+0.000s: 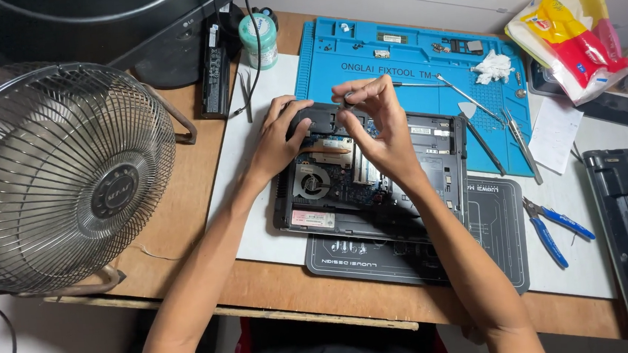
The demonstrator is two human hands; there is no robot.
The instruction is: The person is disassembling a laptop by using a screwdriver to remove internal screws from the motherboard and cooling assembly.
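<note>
An opened black laptop (438,160) lies bottom-up on the desk, its cooling fan (311,182), copper heat pipe and circuit board exposed. My left hand (278,135) rests on the laptop's far left corner, fingers curled over the edge. My right hand (372,117) hovers above the board's far middle, fingertips pinched on a small dark tool or part (347,102) that I cannot identify.
A blue repair mat (409,59) with tweezers, screwdrivers and a tissue lies behind the laptop. A dark mat (495,237) sits under it. Blue-handled pliers (553,226) lie right. A metal fan (63,172) stands left. A green-lidded jar (258,40) and a laptop battery (214,69) are at the back.
</note>
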